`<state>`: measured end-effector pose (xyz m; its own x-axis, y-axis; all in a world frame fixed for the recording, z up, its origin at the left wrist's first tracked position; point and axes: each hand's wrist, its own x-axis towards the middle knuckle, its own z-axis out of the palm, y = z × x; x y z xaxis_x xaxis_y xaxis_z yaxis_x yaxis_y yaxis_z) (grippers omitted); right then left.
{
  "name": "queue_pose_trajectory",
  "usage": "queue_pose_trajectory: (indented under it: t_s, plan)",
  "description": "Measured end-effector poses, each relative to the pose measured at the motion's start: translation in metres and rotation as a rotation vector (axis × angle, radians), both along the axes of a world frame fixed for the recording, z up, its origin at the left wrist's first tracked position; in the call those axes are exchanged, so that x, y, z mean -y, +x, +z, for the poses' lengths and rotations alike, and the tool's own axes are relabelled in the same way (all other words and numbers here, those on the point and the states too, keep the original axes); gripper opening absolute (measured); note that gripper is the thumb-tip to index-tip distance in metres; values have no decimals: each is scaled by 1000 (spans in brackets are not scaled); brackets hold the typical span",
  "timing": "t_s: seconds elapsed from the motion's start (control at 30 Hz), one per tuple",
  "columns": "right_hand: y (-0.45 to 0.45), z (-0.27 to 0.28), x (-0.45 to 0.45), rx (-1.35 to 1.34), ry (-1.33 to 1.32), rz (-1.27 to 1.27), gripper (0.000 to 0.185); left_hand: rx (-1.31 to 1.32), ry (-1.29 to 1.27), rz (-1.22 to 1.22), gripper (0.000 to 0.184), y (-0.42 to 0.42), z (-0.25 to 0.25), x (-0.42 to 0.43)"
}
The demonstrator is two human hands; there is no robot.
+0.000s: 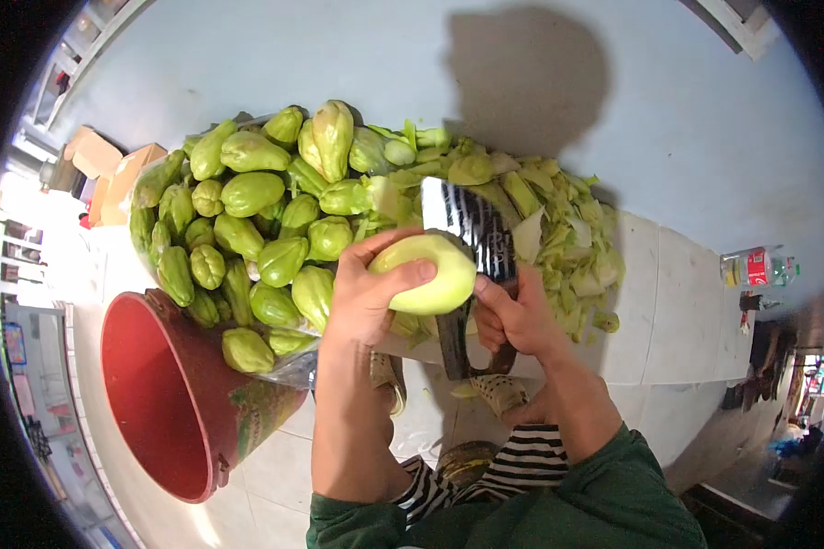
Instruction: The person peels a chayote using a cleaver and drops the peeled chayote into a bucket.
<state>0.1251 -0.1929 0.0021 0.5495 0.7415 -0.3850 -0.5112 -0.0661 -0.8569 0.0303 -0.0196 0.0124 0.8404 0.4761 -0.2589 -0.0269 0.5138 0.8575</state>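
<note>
My left hand [357, 288] is wrapped round a pale green peeled chayote [435, 273], its thumb lying across the top. A broad-bladed knife [471, 224] is gripped in my right hand [524, 316]. Its blade stands up beside the chayote's right end, shiny toward the tip and dark lower down. The right thumb is close to the chayote; whether it touches cannot be made out. Behind my left hand lies a large heap of green chayotes [252, 195]. A pile of peelings [568, 252] spreads behind and to the right of the knife.
A red bucket [160, 393] lies tipped on its side at the left, mouth facing me. Cardboard boxes [128, 183] stand at the back left. A plastic bottle [758, 268] with a red label lies at the right. A pale wall [339, 55] rises behind the heap.
</note>
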Motion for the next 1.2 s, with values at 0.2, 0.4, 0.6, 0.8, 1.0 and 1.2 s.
queue_pose_trajectory:
  t_s: [0.2,0.4,0.6,0.8,1.0,1.2]
  plan:
    - [14,-2,5,78,-50,246,27,-69,45,-40,57,-11,-2,-4]
    - [-5,-10,-7,46,107,1,28,144,-111,112,54,7,-11,5]
    - [3,-7,-3,-38,88,159,28,-41,26,6,54,-4,-2,-3]
    - [-9,-20,-7,-42,248,-26,31,166,-109,147,53,9,-7,11]
    - [-10,-18,-10,206,70,-21,34,179,-66,203,49,12,-11,18]
    - [-14,-23,-10,307,-33,-97,39,208,-87,217,48,17,-16,25]
